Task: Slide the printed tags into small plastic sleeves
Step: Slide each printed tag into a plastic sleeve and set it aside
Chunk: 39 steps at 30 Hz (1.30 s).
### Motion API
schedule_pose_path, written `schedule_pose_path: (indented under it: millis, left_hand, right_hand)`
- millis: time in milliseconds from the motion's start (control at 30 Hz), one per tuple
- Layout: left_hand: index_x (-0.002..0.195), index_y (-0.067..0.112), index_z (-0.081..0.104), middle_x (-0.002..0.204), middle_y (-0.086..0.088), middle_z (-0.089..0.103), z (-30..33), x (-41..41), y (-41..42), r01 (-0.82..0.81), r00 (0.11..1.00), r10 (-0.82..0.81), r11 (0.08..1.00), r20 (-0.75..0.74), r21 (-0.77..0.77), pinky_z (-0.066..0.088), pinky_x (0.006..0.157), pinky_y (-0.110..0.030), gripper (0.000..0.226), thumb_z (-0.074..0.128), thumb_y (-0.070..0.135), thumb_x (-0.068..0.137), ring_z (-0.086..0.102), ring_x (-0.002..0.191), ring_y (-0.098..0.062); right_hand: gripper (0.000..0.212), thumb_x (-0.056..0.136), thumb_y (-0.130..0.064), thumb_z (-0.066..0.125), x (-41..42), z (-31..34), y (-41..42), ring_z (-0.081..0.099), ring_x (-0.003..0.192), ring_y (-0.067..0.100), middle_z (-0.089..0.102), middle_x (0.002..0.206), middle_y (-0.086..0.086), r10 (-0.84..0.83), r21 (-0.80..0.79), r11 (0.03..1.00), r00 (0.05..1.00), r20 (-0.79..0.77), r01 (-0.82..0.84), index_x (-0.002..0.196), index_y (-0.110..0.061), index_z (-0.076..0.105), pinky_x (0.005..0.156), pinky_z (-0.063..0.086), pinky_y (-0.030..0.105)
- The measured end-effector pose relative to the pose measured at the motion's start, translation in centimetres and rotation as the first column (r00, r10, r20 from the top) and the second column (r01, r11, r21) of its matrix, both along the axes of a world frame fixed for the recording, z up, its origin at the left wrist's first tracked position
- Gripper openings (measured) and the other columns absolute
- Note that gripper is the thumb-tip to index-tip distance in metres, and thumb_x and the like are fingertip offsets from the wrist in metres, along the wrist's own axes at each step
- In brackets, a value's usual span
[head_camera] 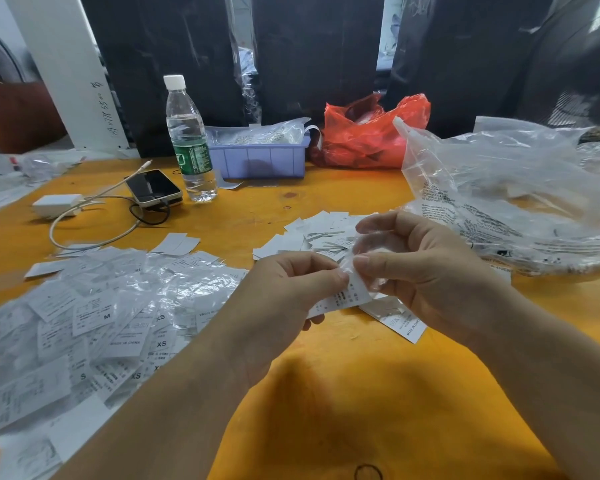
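My left hand (pixel 291 289) pinches a white printed tag (pixel 347 296) between thumb and fingers over the middle of the orange table (pixel 326 393). My right hand (pixel 420 268) pinches a small clear plastic sleeve (pixel 371 247) at the tag's upper end. Whether the tag is inside the sleeve is unclear. A loose pile of bare tags (pixel 319 233) lies just behind my hands. One more tag (pixel 395 318) rests below my right hand. A wide heap of sleeved tags (pixel 94 327) covers the table's left side.
A big clear bag (pixel 520 202) of plastic lies at the right. At the back stand a water bottle (pixel 189 140), a blue tray (pixel 260 157) and a red bag (pixel 368 133). A phone (pixel 153 187), charger (pixel 57 204) and cable (pixel 94 237) lie at the back left.
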<state>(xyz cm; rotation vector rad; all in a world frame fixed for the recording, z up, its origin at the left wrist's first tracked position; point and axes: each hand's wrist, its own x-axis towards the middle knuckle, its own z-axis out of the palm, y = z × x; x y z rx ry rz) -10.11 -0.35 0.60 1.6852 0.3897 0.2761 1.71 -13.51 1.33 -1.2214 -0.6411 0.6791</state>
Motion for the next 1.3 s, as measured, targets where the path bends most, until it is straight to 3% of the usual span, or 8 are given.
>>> schedule_pose_path:
  millis: [167,400,567,800,933,1067,1200,1300]
  left_hand:
    - [0.069,0.024,0.074,0.062,0.008,0.065,-0.2,0.1,0.0,-0.035,0.999,0.035,0.999,0.022,0.005,0.046,0.054,-0.021,0.02,0.068,0.024,0.087,0.051,0.05,-0.006]
    - [0.078,0.019,0.074,0.059,0.007,0.062,-0.3,0.2,0.1,-0.076,0.995,0.077,0.997,0.059,-0.01,0.044,0.051,-0.019,0.014,0.066,0.026,0.087,0.051,0.049,-0.006]
    - [0.081,0.026,0.075,0.061,0.009,0.064,-0.9,0.2,-0.1,-0.037,0.997,0.033,0.998,0.071,0.047,0.043,0.048,-0.015,0.011,0.066,0.028,0.087,0.052,0.049,-0.005]
    - [0.087,0.037,0.073,0.062,0.005,0.062,-1.0,0.4,-0.4,-0.009,0.995,0.002,0.997,0.104,0.073,0.043,0.05,-0.019,0.009,0.069,0.032,0.082,0.051,0.049,-0.005]
    - [0.086,0.031,0.076,0.061,0.004,0.06,-1.0,0.3,-0.5,0.004,0.992,-0.012,0.998,0.127,0.065,0.039,0.053,-0.025,0.014,0.068,0.037,0.076,0.05,0.051,-0.008]
    - [0.089,0.025,0.078,0.057,0.003,0.059,-1.0,0.4,-0.5,0.01,0.992,-0.013,1.0,0.127,0.025,0.038,0.048,-0.02,0.03,0.066,0.043,0.067,0.047,0.048,-0.008]
    - [0.092,0.015,0.078,0.056,0.001,0.057,-1.1,0.6,-0.6,0.024,0.993,-0.017,0.998,0.118,-0.052,0.037,0.045,-0.018,0.029,0.068,0.033,0.072,0.044,0.047,-0.009]
    - [0.091,0.013,0.077,0.058,-0.001,0.058,-1.1,0.6,-0.5,0.009,0.994,-0.002,0.998,0.108,-0.057,0.038,0.046,-0.018,0.015,0.068,0.02,0.082,0.045,0.048,-0.009]
  right_hand:
    - [0.048,0.055,-0.003,0.075,-0.1,-0.2,0.0,0.065,0.073,0.028,0.065,0.085,0.011,-0.001,-0.038,0.999,0.999,0.046,0.003,0.101,-0.006,0.062,0.067,0.056,0.037]
    - [0.046,0.06,0.0,0.075,-0.3,-0.2,0.0,0.062,0.06,0.021,0.068,0.077,0.006,-0.017,-0.072,0.997,0.997,0.073,0.022,0.103,-0.005,0.06,0.052,0.052,0.024]
    - [0.034,0.074,0.009,0.073,-0.5,-0.2,0.0,0.063,0.055,0.02,0.063,0.074,0.014,-0.046,-0.103,0.993,0.992,0.119,0.058,0.102,-0.007,0.062,0.051,0.054,0.031]
    - [0.035,0.074,0.003,0.077,-0.1,-0.3,-0.1,0.057,0.047,0.015,0.059,0.06,0.008,-0.104,-0.085,0.989,0.979,0.173,0.12,0.104,-0.003,0.061,0.046,0.049,0.024]
    - [0.035,0.072,-0.004,0.081,0.0,-0.6,-0.1,0.053,0.049,0.012,0.054,0.06,0.002,-0.108,-0.098,0.986,0.958,0.267,0.138,0.101,-0.009,0.063,0.049,0.046,0.022]
    - [0.031,0.076,-0.002,0.078,-0.2,-0.9,0.2,0.048,0.049,0.007,0.05,0.054,-0.008,-0.11,-0.086,0.986,0.945,0.308,0.143,0.101,-0.01,0.062,0.048,0.043,0.02]
    - [0.03,0.077,-0.003,0.078,-0.4,-1.0,0.2,0.045,0.056,0.015,0.047,0.065,0.007,-0.125,-0.079,0.984,0.936,0.331,0.159,0.101,-0.011,0.061,0.051,0.04,0.026]
    - [0.031,0.076,-0.004,0.079,-0.6,-1.1,0.3,0.046,0.057,0.015,0.047,0.071,0.01,-0.114,-0.092,0.984,0.942,0.315,0.15,0.101,-0.013,0.062,0.048,0.043,0.025]
